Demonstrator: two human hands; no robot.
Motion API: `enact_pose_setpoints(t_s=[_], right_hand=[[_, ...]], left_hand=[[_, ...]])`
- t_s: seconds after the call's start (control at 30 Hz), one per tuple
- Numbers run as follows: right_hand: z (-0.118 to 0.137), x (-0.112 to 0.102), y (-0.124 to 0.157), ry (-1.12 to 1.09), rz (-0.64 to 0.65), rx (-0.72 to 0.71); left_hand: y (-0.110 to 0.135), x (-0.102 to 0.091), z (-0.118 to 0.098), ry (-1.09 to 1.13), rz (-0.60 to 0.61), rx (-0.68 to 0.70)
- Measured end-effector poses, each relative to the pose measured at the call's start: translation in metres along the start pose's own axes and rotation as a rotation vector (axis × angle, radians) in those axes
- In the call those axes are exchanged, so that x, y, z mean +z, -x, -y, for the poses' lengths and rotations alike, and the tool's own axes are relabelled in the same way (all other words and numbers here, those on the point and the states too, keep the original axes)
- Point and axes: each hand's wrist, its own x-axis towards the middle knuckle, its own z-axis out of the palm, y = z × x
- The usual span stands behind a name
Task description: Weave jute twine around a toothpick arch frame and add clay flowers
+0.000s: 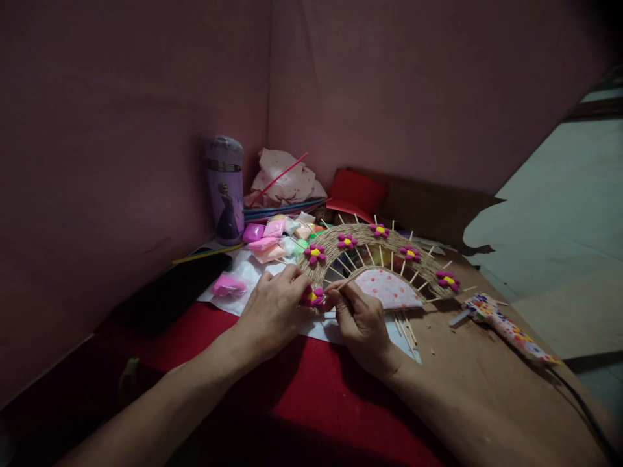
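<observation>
A half-round fan of sticks woven with brown twine (363, 234) lies in front of me, with several magenta flowers (347, 242) with yellow centres along its band. White fabric with red dots (389, 287) covers its inner half circle. My left hand (280, 305) is closed on the fan's left end, beside the lowest flower (311, 296). With fingers pinched together at the inner edge of that end, my right hand (359, 321) holds something thin that looks like a stick or twine end; its tip is hidden by the fingers.
Behind the fan are packets of coloured clay (265, 241), a purple tumbler (226, 191), crumpled dotted fabric (285, 178) and a red object (357, 191). A glue gun (511, 331) in flowered wrap lies at the right with its cord. Loose sticks (406, 329) lie beside my right hand.
</observation>
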Motion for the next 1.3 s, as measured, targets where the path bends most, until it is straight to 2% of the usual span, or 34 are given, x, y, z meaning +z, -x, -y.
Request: enact_pose_setpoints(t_s=[0.6, 1.3], right_hand=[[0.0039, -0.0034, 0.0011, -0.071, 0.011, -0.003], [-0.0012, -0.0001, 0.0041, -0.092, 0.115, -0.059]], left_hand=[[0.0006, -0.0018, -0.0009, -0.017, 0.011, 0.009], [0.0009, 0.0019, 0.0003, -0.086, 0.023, 0.034]])
